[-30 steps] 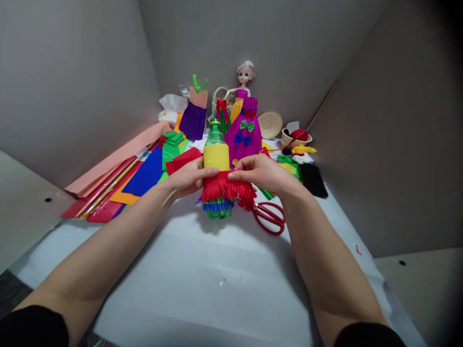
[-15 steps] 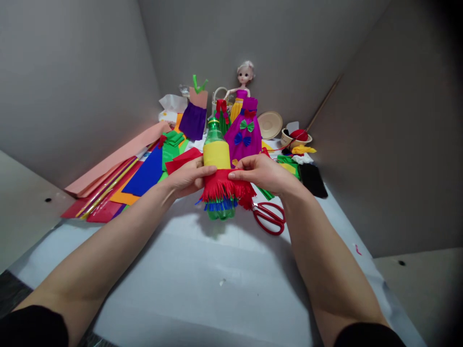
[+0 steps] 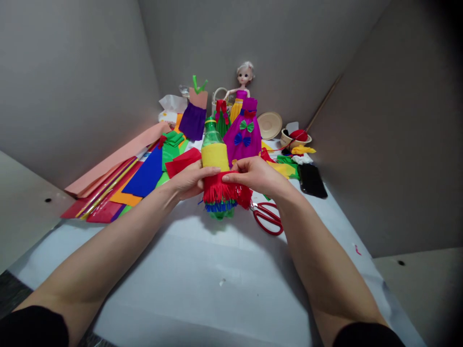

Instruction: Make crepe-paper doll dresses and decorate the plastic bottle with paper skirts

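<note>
- Far left on my feed, a salmon paper strip (image 3: 119, 158) slanted along the wall, with a blue paper sheet (image 3: 144, 172) to its right.
- Next lay a folded green crepe piece (image 3: 172, 150) bearing a small red bow.
- My left hand (image 3: 190, 180) was curled round the left side of the bottle, thumb laid across the front at the lower edge of its yellow band, other fingers partly hidden behind.
- The green plastic bottle (image 3: 213, 139) stood centrally between both hands, its neck leaning slightly left; I couldn't tell whether its base touched the table.
- Round it I saw the yellow band (image 3: 214, 157), then a red fringed strip (image 3: 218, 189), and a blue fringe (image 3: 220, 206) below.
- My right hand (image 3: 250, 174) had thumb and forefinger closed on the red strip's right-hand part, against the bottle's right side.
- Behind that hand stood a purple paper dress (image 3: 237, 127) with bows.
- Red-handled scissors (image 3: 268, 219) lay just right of the fringe.
- Further right was a bowl (image 3: 287, 141) holding red yarn (image 3: 299, 135).
</note>
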Demonstrator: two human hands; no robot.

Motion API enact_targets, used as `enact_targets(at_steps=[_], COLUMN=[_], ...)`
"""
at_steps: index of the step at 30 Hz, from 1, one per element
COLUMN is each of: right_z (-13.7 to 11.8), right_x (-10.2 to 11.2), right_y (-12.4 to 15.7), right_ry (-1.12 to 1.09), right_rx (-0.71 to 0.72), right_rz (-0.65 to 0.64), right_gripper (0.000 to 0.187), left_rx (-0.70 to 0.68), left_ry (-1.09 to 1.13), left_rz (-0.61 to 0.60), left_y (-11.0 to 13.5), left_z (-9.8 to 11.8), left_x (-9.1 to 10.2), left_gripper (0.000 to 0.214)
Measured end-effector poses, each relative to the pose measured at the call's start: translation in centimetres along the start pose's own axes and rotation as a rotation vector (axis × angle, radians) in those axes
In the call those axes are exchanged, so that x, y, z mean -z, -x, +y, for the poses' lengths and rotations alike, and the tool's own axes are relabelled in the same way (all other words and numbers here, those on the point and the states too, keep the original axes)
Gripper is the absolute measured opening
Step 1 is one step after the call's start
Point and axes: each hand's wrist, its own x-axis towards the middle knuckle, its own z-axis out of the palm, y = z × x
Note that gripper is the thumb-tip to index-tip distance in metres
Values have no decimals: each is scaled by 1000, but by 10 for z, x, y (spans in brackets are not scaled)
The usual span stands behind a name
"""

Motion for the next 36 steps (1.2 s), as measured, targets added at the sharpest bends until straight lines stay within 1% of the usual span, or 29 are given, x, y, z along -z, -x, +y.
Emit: enact_targets(at_steps=[4,8,12,15,19,22,25,27,30,33,36], right_z=[-1,-2,-1,-1,-3,-6,-13,-22,-37,-47,-52], right_x=[-4,1,9,11,10,11,11,9,2,-7,-13], right_y=[-1,1,3,4,5,7,14,21,32,41,46], right_ry=[24,0,-81,-117,-124,-96,26,199,519,749,825], right_rx=[11,21,5,-10,-7,0,10,44,122,191,242], right_rz=[3,-21,-54,-67,-101,-100,-43,36,174,259,296], right_gripper=[41,40,43,44,42,41,38,34,31,26,20], left_rx=[-3,-1,18,15,9,-27,-126,-215,-321,-375,-400], left_ry=[-25,-34,-38,-21,-7,-35,-122,-189,-275,-319,-327], left_rz=[-5,-4,30,8,-13,-22,12,38,70,86,101], left_y=[-1,-1,0,-1,-1,-2,-2,-1,4,10,15], left_z=[-4,-3,-1,-1,-3,-4,-1,5,17,29,34], left_x=[2,5,8,11,14,16,17,16,13,10,10], left_gripper=[52,60,60,58,64,67,71,76,79,77,77])
